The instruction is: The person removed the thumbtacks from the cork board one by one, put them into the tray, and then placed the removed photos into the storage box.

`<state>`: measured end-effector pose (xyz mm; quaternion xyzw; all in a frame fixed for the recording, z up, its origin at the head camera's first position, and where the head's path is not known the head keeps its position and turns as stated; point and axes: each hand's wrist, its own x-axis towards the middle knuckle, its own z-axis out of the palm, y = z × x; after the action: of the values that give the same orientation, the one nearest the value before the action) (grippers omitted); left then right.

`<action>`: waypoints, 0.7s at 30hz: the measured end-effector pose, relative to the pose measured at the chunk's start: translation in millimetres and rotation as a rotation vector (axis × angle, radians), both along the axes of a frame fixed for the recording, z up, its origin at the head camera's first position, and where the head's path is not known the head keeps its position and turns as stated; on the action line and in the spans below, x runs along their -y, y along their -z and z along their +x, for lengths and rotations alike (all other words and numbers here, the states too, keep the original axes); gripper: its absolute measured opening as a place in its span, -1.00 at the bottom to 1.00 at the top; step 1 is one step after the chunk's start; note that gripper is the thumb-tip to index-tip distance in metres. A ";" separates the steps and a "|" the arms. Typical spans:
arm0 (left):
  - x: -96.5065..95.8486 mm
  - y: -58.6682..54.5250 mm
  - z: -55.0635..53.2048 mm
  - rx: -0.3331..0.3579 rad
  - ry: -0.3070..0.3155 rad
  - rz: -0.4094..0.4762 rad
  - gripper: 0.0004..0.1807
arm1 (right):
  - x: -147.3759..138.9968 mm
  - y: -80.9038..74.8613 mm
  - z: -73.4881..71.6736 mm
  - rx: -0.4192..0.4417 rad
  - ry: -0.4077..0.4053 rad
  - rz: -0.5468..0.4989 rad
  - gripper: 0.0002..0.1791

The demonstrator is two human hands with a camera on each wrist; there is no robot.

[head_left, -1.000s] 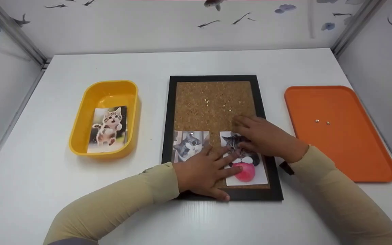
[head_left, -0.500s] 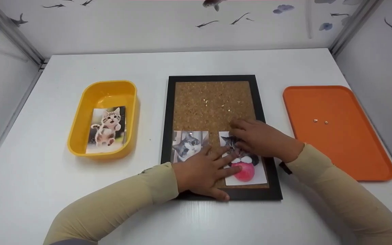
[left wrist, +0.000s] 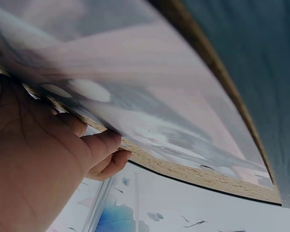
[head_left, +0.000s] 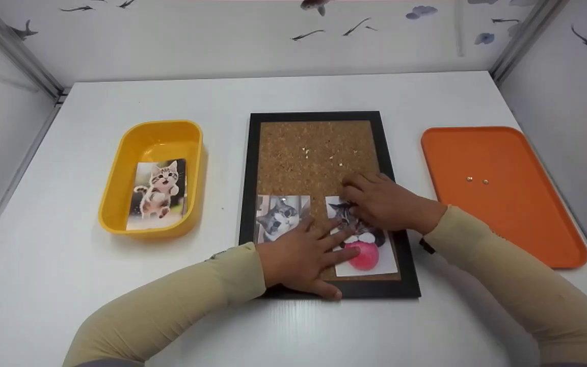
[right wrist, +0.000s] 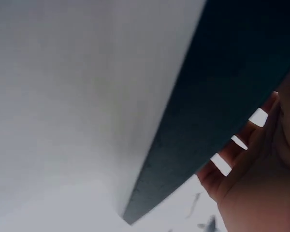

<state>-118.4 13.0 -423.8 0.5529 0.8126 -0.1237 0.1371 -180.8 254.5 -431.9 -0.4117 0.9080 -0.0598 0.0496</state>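
Observation:
A framed corkboard (head_left: 319, 153) with a black frame lies on the table and bears two cat photos. My left hand (head_left: 303, 257) is spread flat over its lower part. The fingertips rest on the right photo (head_left: 365, 257), which shows a cat with a pink ball, and the hand partly covers the left photo (head_left: 278, 219). A small shiny pin (head_left: 284, 200) sits at the left photo's top edge. My right hand (head_left: 385, 201) bends its fingers down at the right photo's top edge, thumb close to them; whatever lies under the fingertips is hidden, and I cannot tell whether they pinch a pin.
To the left stands a yellow bin (head_left: 107, 204) holding a kitten photo (head_left: 157, 196). An orange tray (head_left: 507, 224) on the right carries two small shiny pins (head_left: 470, 179). Small gold flecks (head_left: 305, 152) show on the upper cork. White walls enclose the table's back and sides.
The right hand shifts slightly at the top of the right photo, its wrist turning a little. The left hand stays on the board. The whole head view drifts slightly.

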 end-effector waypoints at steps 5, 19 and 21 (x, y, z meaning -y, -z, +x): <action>0.5 0.0 0.0 -0.005 0.005 0.009 -0.03 | 0.3 2.6 -6.7 0.078 0.036 -0.027 -0.74; 0.1 0.0 0.2 0.009 -0.002 0.001 -0.01 | -2.5 6.4 -21.2 0.132 0.030 -0.090 -0.85; 0.5 -0.1 0.3 0.007 -0.001 0.002 -0.01 | -1.5 5.3 -22.0 0.145 0.038 -0.089 -0.86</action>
<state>-118.1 12.5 -423.7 0.5532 0.8124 -0.1208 0.1394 -202.8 256.0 -437.2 -0.3909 0.9061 -0.1307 0.0955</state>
